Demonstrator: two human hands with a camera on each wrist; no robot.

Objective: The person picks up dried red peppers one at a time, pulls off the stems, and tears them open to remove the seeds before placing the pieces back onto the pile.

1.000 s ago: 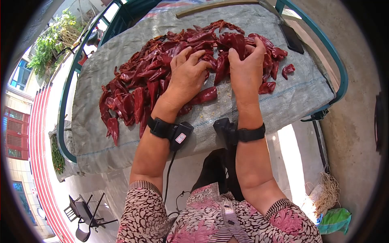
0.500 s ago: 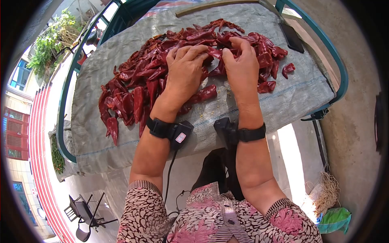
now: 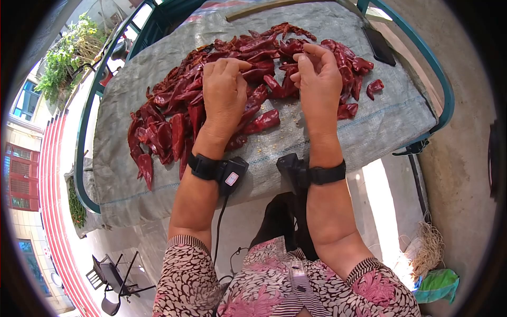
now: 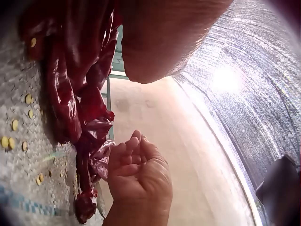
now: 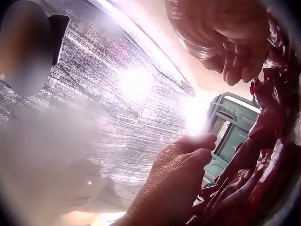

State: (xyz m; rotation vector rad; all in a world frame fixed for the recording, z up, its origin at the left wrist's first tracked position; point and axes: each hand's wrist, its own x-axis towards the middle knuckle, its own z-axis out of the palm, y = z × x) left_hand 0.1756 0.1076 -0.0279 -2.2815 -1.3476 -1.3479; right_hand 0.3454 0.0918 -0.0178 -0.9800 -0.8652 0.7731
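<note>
Dried red peppers [image 3: 176, 132] lie heaped on a grey woven sheet [image 3: 121, 185], and both hands are over the near side of the heap. My left hand [image 3: 224, 92] hovers over the middle of the heap with bent fingers; no pepper shows between them. To its right, my right hand [image 3: 319, 90] has its index finger arched and its thumb raised, its fingers loosely bent with nothing visible in them. Between the hands lies a loose pepper [image 3: 273, 85]; another pepper [image 3: 262, 122] rests nearer me. In the left wrist view, pale seeds [image 4: 15, 125] dot the weave.
A black phone [image 3: 378, 46] lies at the sheet's right side, near a lone pepper piece [image 3: 375, 89]. Green metal rails [image 3: 446, 100] run along the cart's sides. A wooden strip [image 3: 274, 7] lies along the far edge. A black chair [image 3: 113, 277] stands on the floor at left.
The hands, close together half a second ago with a pepper between them, have moved apart. My left hand went left, and a pepper now lies in the gap.
</note>
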